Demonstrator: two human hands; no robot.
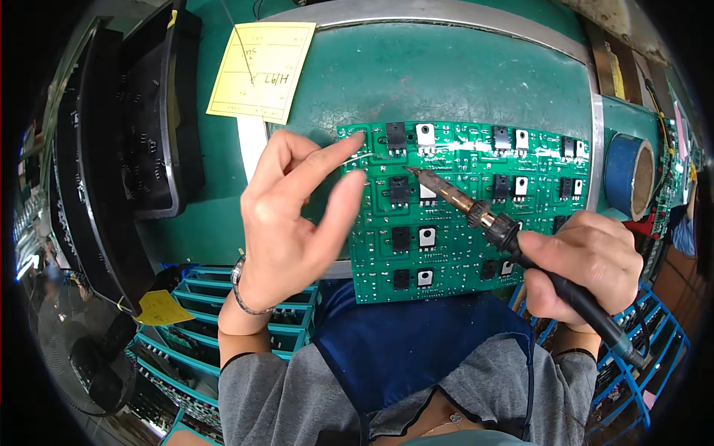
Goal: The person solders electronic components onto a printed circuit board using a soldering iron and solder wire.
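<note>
A green circuit board (446,256) lies in front of me, its near edge over my blue apron. Rows of black and silver-white flat components stand on it. My right hand (587,267) is wrapped round the black handle of a soldering iron (487,217). The iron's dark tip points up and left, at or just above the board between the upper two rows of components. Over the board's upper left corner is my left hand (286,212), index finger and thumb reaching forward. A thin silvery solder wire (360,158) runs from its fingers toward the iron's tip.
Black plastic trays (160,134) stand at the left on the green tabletop (416,70). A yellow paper card (260,70) lies beyond my left hand. Right of the board sits a blue tape roll (628,176). Teal racks (216,297) and a blue rack (632,379) flank me below.
</note>
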